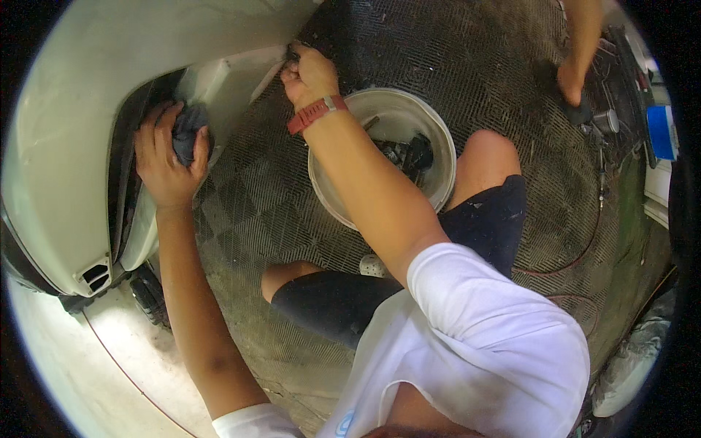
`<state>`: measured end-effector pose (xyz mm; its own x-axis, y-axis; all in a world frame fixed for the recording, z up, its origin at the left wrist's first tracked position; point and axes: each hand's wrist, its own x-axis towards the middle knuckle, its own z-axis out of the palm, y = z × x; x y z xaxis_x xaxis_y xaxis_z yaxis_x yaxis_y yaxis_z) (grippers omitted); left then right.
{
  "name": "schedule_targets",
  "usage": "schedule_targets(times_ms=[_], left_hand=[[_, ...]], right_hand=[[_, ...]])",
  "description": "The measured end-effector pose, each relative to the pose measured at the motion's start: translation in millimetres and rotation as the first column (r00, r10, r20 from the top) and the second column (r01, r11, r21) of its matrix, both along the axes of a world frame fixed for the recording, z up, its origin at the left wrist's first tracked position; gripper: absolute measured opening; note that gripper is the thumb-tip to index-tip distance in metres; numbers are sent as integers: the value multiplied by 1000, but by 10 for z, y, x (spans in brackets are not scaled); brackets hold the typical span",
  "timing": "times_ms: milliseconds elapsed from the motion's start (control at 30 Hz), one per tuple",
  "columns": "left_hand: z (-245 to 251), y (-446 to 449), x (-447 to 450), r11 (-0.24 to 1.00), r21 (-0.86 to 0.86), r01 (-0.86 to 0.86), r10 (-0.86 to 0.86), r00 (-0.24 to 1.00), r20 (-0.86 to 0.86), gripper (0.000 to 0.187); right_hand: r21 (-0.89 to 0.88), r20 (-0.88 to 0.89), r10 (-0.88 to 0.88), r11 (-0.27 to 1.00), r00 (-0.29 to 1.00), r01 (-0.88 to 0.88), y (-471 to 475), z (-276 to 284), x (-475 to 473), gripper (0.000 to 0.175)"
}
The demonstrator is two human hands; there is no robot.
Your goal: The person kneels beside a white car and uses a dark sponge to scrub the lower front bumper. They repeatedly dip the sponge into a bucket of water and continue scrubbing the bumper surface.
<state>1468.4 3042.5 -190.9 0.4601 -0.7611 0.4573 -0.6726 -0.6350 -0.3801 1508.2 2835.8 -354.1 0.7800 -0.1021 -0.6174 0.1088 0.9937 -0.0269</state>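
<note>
My left hand [170, 159] is at the dark-edged opening in a pale vehicle body panel [65, 148]. Its fingers and thumb spread around a bunched dark grey cloth [191, 134]. Farther forward, my right hand [312, 76] reaches to the panel's lower edge, wearing a red-strapped watch [316, 114] on the wrist. Its curled fingers grip a small dark piece [293, 52], too unclear to name. Under my right forearm stands a whitish round bucket [446, 126], partly hidden by the arm, with dark objects [419, 153] inside.
Patterned matting [263, 197] covers the floor. Another person's leg [580, 49] stands at the upper right. A thin red hose [580, 257] and a metal cup-like container [606, 121] lie to the right. At far right is a blue object [661, 132]. My knees flank the bucket.
</note>
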Motion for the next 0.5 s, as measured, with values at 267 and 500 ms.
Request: schedule_targets(times_ms=[267,500], left_hand=[[54,-120,58,1000,-12,29,-29,1000,-1,46],[48,-210,132,998,-18,59,-59,998,-2,46]], right_hand=[[36,131,15,999,991,-19,-269,-591,514,5],[-108,129,-56,992,990,70,-139,-37,-32,9]])
